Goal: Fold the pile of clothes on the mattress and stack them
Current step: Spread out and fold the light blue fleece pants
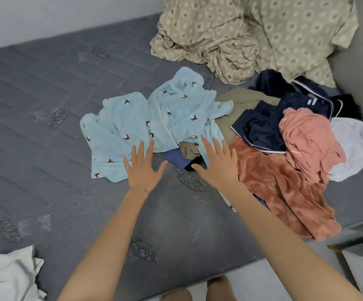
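Both hands reach out, fingers spread and empty, over a grey quilted mattress [46,109]. The left hand [142,170] hovers at the near edge of a pale blue fleece garment with small dark sprigs [145,122]; the right hand [217,165] is just beside it, near a rust-pink plush garment [284,192]. The unfolded pile of clothes [263,127] lies on the mattress's right side. Best to lift the blue garment clear, then spread it flat on the bare mattress to the left.
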Motion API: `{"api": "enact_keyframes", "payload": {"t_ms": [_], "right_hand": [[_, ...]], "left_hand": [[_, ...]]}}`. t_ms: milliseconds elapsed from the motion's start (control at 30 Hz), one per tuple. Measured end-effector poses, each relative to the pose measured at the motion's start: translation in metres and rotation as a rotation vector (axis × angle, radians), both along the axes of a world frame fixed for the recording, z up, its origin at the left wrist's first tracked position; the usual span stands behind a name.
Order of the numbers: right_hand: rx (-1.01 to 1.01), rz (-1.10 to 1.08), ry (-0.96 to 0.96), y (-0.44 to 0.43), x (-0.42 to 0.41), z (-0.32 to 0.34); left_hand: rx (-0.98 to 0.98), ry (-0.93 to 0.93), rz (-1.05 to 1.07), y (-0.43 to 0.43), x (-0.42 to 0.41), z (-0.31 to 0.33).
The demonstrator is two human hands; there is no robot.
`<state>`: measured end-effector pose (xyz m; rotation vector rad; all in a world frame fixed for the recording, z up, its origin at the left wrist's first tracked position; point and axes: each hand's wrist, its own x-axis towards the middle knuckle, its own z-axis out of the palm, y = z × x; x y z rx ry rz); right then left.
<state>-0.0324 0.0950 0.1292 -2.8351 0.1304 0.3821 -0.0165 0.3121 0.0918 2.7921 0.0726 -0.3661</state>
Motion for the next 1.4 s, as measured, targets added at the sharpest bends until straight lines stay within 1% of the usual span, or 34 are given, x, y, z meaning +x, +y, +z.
{"api": "enact_keyframes", "payload": {"t_ms": [100, 200, 267, 400, 567, 733, 767, 800, 867, 900, 967, 1067, 1133, 1200, 1267, 1300, 1367, 1400], "right_hand": [[0.084, 0.033, -0.023, 0.007, 0.034, -0.033], [0.117, 0.061, 0.017, 0.021, 0.071, -0.077], [0.147, 0.078, 0.028, 0.035, 0.092, -0.108], [0.173, 0.139, -0.009, 0.064, 0.123, -0.164], [0.257, 0.150, -0.067, 0.110, 0.147, -0.206], [0.321, 0.192, -0.048, 0.153, 0.168, -0.231], [0.344, 0.194, -0.055, 0.161, 0.174, -0.233], [0.378, 0.186, -0.052, 0.169, 0.180, -0.237], [0.467, 0.114, -0.024, 0.185, 0.191, -0.245], [0.500, 0.071, -0.013, 0.191, 0.195, -0.250], [0.479, 0.020, 0.003, 0.201, 0.199, -0.259], [0.298, 0.005, 0.009, 0.205, 0.193, -0.266], [0.300, -0.021, -0.080, 0.201, 0.185, -0.264], [0.425, -0.084, -0.167, 0.197, 0.174, -0.253], [0.645, -0.149, -0.257, 0.197, 0.159, -0.232], [0.723, -0.179, -0.294, 0.198, 0.151, -0.217], [0.822, -0.210, -0.343, 0.201, 0.137, -0.180], [0.866, -0.212, -0.335, 0.202, 0.131, -0.160]], "left_hand": [[-0.012, 0.007, 0.057, 0.003, 0.021, -0.035], [-0.013, -0.005, 0.105, 0.012, 0.047, -0.078], [-0.004, -0.043, 0.138, 0.028, 0.067, -0.105], [0.014, -0.109, 0.249, 0.078, 0.095, -0.150], [0.042, -0.200, 0.298, 0.124, 0.110, -0.183], [0.040, -0.279, 0.344, 0.149, 0.117, -0.205], [-0.014, -0.306, 0.386, 0.152, 0.119, -0.207], [-0.125, -0.326, 0.453, 0.154, 0.122, -0.209], [-0.429, -0.326, 0.621, 0.160, 0.128, -0.217], [-0.519, -0.327, 0.685, 0.163, 0.129, -0.221], [-0.523, -0.359, 0.704, 0.169, 0.127, -0.224], [-0.615, -0.399, 0.691, 0.175, 0.116, -0.215], [-0.656, -0.434, 0.642, 0.174, 0.107, -0.199], [-0.664, -0.477, 0.588, 0.172, 0.097, -0.177], [-0.667, -0.515, 0.571, 0.173, 0.088, -0.154], [-0.670, -0.531, 0.576, 0.176, 0.083, -0.141], [-0.684, -0.552, 0.604, 0.183, 0.074, -0.113], [-0.695, -0.550, 0.625, 0.187, 0.069, -0.097]]}}
